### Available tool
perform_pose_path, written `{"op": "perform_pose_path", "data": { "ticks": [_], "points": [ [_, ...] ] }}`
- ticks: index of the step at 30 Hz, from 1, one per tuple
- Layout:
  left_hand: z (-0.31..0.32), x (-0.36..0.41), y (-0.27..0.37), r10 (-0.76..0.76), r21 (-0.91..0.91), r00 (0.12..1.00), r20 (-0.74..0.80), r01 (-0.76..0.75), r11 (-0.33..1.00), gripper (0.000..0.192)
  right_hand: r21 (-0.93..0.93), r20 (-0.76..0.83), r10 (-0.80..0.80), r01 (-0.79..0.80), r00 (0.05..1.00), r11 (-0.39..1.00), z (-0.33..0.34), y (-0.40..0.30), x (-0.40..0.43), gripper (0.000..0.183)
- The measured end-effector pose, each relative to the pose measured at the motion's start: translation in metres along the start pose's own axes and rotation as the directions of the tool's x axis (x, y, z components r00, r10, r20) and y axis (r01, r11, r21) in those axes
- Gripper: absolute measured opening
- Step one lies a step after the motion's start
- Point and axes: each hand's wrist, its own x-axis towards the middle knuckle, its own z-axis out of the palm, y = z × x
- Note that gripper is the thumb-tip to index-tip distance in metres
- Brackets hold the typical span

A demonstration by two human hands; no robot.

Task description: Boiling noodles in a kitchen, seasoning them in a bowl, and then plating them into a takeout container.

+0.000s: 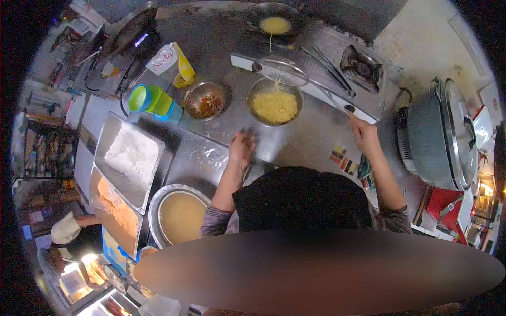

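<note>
My right hand (364, 132) grips the long handle of a wire-mesh strainer (282, 71). The strainer's round basket is above the far rim of a steel bowl (250, 112), with a few strands hanging there. Yellow noodles (276, 107) fill much of this bowl. My left hand (242, 147) is nearer to me, below and left of the bowl; its fingers are blurred, and whether they hold anything is unclear. Beyond the strainer, a dark wok (253, 17) contains yellow liquid (275, 25). A smaller steel bowl (191, 96) with reddish bits stands left of the noodles.
A gas stove (359, 69) with tongs (334, 71) beside it is at the upper right. A large grey lidded pot (429, 138) stands right. Trays of white powder (128, 152) and orange crumbs (118, 209), plus a pot (155, 205) of tan liquid, are left. A co-worker's arm (87, 220) shows lower left.
</note>
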Motion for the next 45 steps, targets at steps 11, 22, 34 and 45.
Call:
{"op": "perform_pose_path", "data": {
  "ticks": [11, 22, 34, 45],
  "points": [
    [0.023, 0.019, 0.003, -0.135, 0.036, 0.99, 0.035, 0.134, 0.99, 0.008, 0.838, 0.473, 0.384, -0.539, 0.793, 0.081, 0.003, 0.035, 0.169, 0.024],
    [0.012, 0.038, 0.013, -0.197, 0.024, 0.979, 0.048, 0.196, 0.98, 0.006, 0.688, 0.708, 0.193, -0.601, 0.68, -0.407, 0.012, 0.031, 0.229, 0.026],
    [0.029, 0.059, -0.009, -0.183, 0.094, 0.974, 0.131, 0.171, 0.981, 0.012, 0.725, 0.68, 0.292, -0.558, 0.672, -0.404, 0.078, 0.04, 0.267, 0.022],
    [0.03, 0.054, -0.017, 0.088, 0.519, 0.955, 0.282, -0.229, 0.823, 0.035, 0.629, 0.264, 0.606, -0.61, 0.751, 0.482, -0.017, 0.086, 0.018, 0.042]
  ]
}}
